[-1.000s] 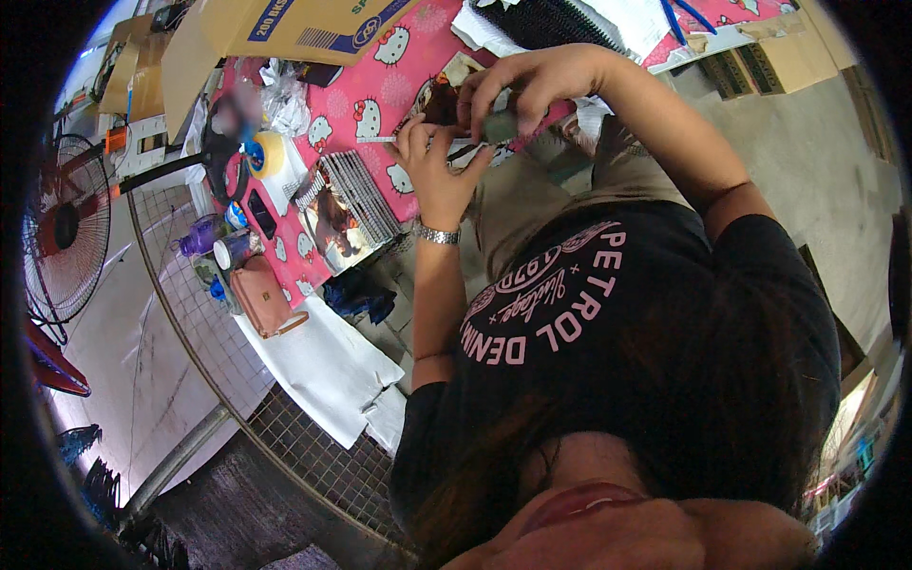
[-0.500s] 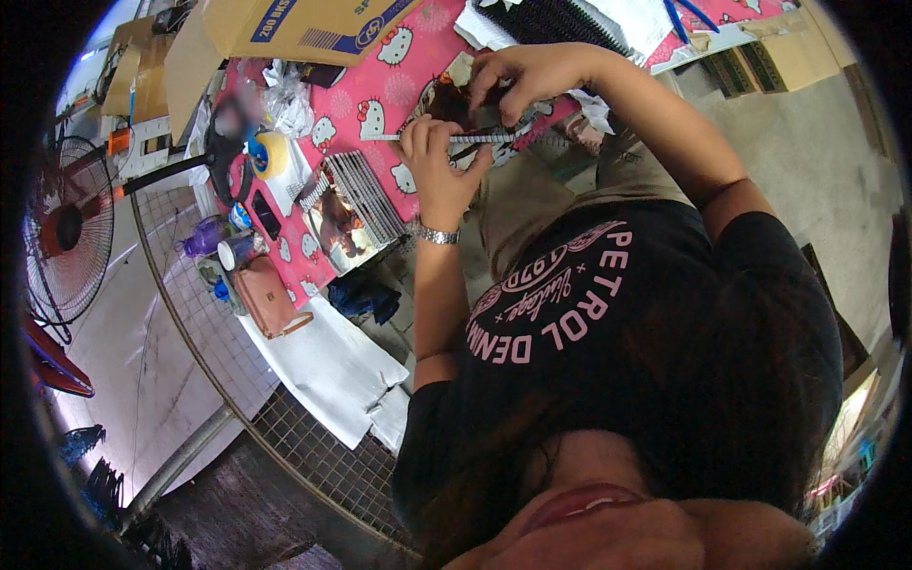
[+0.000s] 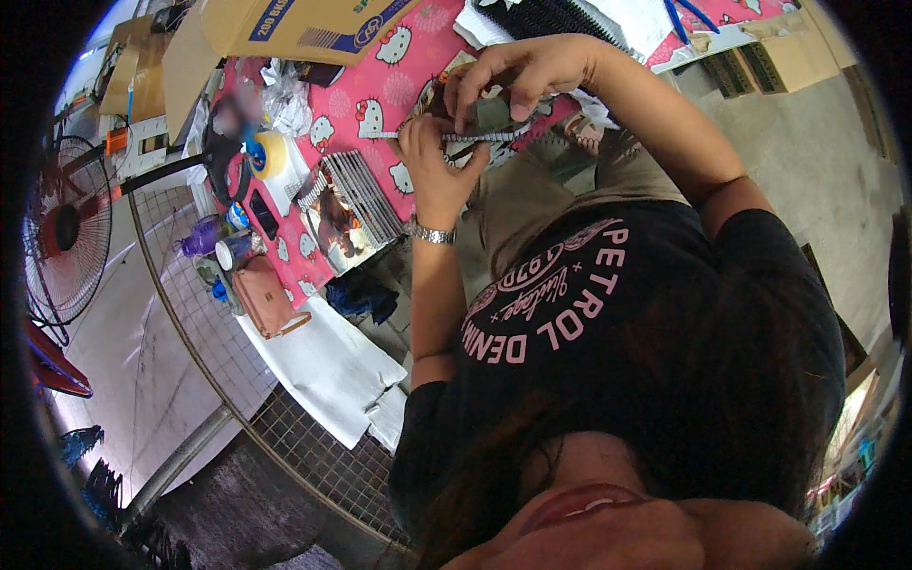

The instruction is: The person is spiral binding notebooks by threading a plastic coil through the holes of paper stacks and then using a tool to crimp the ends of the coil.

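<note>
A spiral-bound notebook (image 3: 493, 116) with a dark picture cover lies at the table's near edge, its coiled spine toward me. My left hand (image 3: 435, 157), with a metal watch on the wrist, is closed on the spine end, thumb on the near side and fingers over the far side. Above the cover arches my right hand (image 3: 532, 74), thumb and fingers apart, fingertips at the notebook's surface. Part of the cover is hidden by both hands. To the left stands a stack of similar spiral-bound notebooks (image 3: 366, 204).
An open cardboard box (image 3: 285, 33) stands at the far left. Black binding coils (image 3: 560, 24) lie on white sheets at the back. Left on the pink table are a tape roll (image 3: 275, 157), a phone (image 3: 263, 214) and a pink pouch (image 3: 266, 296). A fan (image 3: 66, 228) stands beyond.
My right hand has shifted slightly left and its fingers have spread over the notebook, showing more of a greenish patch. My left hand keeps its hold on the spine.
</note>
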`<act>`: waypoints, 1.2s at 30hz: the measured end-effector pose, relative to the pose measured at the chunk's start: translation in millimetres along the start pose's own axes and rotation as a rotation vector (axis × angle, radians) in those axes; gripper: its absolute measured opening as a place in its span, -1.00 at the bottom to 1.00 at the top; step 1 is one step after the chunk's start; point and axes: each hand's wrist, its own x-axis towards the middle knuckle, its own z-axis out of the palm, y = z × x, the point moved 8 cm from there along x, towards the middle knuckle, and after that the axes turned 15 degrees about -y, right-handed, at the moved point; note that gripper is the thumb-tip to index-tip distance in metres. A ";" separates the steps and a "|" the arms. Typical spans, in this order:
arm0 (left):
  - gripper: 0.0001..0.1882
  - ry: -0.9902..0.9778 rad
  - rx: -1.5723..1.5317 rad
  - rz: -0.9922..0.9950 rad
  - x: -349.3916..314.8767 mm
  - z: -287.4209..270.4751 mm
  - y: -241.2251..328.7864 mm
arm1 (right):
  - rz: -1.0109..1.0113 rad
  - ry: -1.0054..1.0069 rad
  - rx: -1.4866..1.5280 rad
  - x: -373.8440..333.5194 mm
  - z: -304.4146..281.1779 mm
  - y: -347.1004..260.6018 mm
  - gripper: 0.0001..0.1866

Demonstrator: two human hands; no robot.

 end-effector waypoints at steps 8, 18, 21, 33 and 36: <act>-0.47 -0.056 0.152 -0.049 11.5 -22.2 -19.8 | 0.232 0.050 -0.308 15.6 -22.8 12.6 -0.44; -0.57 -0.014 0.088 -0.057 11.5 -28.2 -28.1 | 0.162 0.085 -0.035 23.0 -29.1 16.0 -0.50; -0.57 -0.037 0.045 -0.042 16.2 -25.1 -28.3 | 0.366 0.058 -0.327 22.2 -32.7 23.0 -0.46; -0.67 -0.110 -0.043 -0.118 14.6 -29.3 -38.7 | 0.230 0.052 -0.123 27.3 -30.4 21.0 -0.45; -0.69 -0.096 0.009 -0.064 10.9 -33.5 -49.1 | 0.395 0.125 -0.350 28.5 -47.4 31.1 -0.47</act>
